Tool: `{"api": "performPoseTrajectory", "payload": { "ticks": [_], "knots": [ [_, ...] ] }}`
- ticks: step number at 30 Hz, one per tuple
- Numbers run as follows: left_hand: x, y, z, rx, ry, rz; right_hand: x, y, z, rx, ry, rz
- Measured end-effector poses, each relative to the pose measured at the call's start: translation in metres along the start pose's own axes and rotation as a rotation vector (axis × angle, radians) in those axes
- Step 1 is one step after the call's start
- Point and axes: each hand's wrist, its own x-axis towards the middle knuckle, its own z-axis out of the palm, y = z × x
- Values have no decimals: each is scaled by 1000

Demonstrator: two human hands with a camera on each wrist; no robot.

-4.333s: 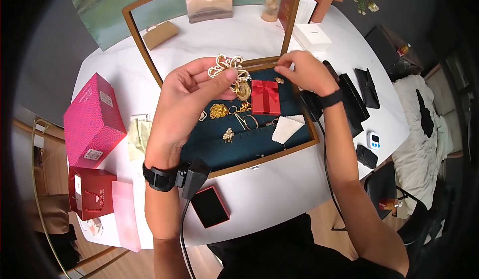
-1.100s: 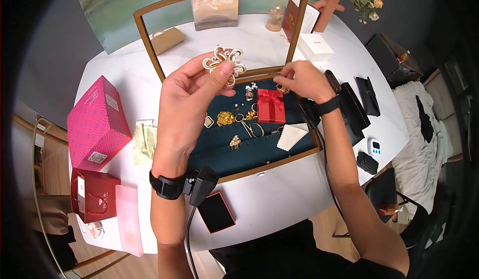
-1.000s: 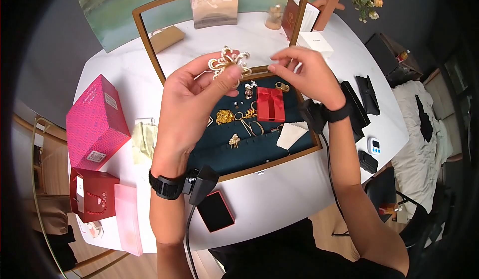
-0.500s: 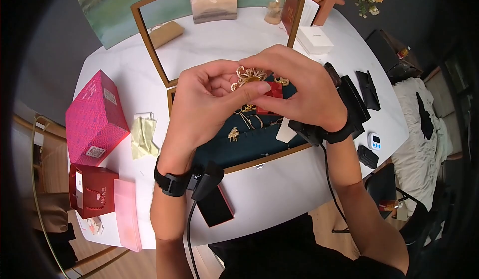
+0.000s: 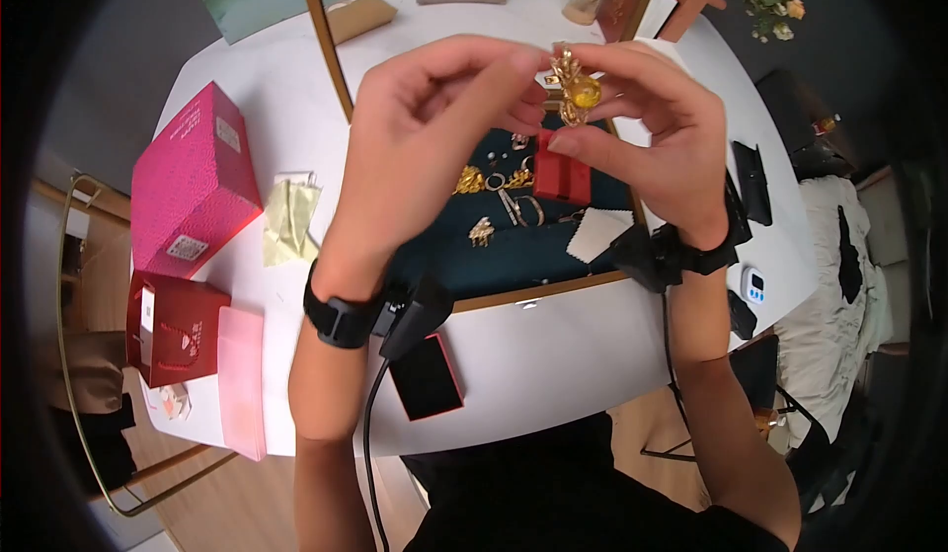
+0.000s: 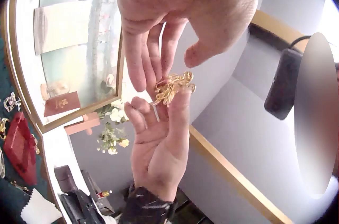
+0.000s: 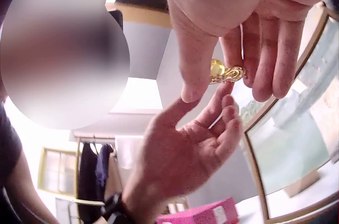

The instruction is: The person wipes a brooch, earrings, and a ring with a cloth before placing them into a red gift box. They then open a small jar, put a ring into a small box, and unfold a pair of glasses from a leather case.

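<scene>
A gold brooch with a round yellow stone [image 5: 585,92] is held up over the jewellery case, seen edge-on. My right hand [image 5: 664,122] pinches it between thumb and fingers; the right wrist view shows the right thumb alongside the brooch [image 7: 220,70]. My left hand [image 5: 434,118] is beside it, fingers extended right at the brooch's edge. In the left wrist view the left thumb stands apart from the brooch [image 6: 175,89]. Below, the case's dark green lining [image 5: 434,261] bears gold jewellery [image 5: 481,232], a red gift box with a bow [image 5: 563,177] and a white cloth [image 5: 599,234].
The case's framed glass lid stands raised behind my hands. A pink box [image 5: 193,182], red paper bag [image 5: 173,325], pale yellow pouch [image 5: 289,221] and pink sheet [image 5: 241,379] are to the left. An open red-edged box [image 5: 427,379] lies in front. Black cases [image 5: 752,182] are at right.
The brooch has passed from my left hand to the right and turned from front-on to edge-on. Both hands came together and rose to the right in view, as the head view tilted down.
</scene>
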Motion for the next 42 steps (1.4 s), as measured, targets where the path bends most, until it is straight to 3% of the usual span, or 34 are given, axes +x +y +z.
{"api": "performPoseTrajectory", "payload": {
  "ticks": [1, 2, 3, 5, 7, 9, 14, 17, 19, 21, 22, 23, 25, 26, 27, 29, 33, 35, 39, 42],
  "knots": [
    [-2, -1, 4, 29, 63, 90, 0, 0, 1, -17, -1, -5],
    [-2, -1, 9, 113, 58, 195, 0, 0, 4, 168, 21, 76],
    [-2, -2, 12, 104, 57, 203, 0, -1, 6, 356, 42, 158],
    [-4, -3, 15, 236, 108, 257, -1, -3, 6, 358, 33, 167],
    [-6, -2, 15, 269, 120, 258, -2, -4, 8, 377, 24, 194],
    [-8, 3, 16, 269, 127, 149, -2, -5, 10, 399, 26, 189],
    [-5, 0, 13, 318, 116, 236, -2, -2, 9, 534, 16, 237],
    [-3, 3, 11, 373, 159, 251, -1, 1, 15, 460, 36, 203],
    [-4, 6, 1, 413, 182, 309, -4, 4, 13, 104, 98, 79],
    [-14, 31, -3, 631, 227, 179, -5, 9, 4, -148, 22, -28],
    [-6, 12, -15, 479, 243, 456, -6, 6, 6, -49, 61, 10],
    [-12, 22, -16, 442, 228, 425, -4, -3, 25, -32, 174, -5],
    [-33, 39, -19, 398, 215, 370, -5, -1, 12, -186, 62, -45],
    [-58, 49, -41, 685, 153, 293, -5, -2, 11, -207, 57, -45],
    [-72, 57, -27, 841, 196, 198, -5, -4, 10, -199, 60, -40],
    [-109, 61, -17, 940, 166, 4, -5, -7, 9, -279, 38, -102],
    [-180, 45, -24, 1194, -54, -266, -4, -9, 6, -326, -22, -177],
    [-208, 35, -23, 1211, -61, -379, -3, -8, 5, -293, -36, -190],
    [-225, 16, -16, 1130, 38, -433, -4, -12, 11, -258, -73, -169],
    [-221, 8, -20, 1128, -62, -377, -6, -10, 14, -198, -95, -156]
  ]
}}
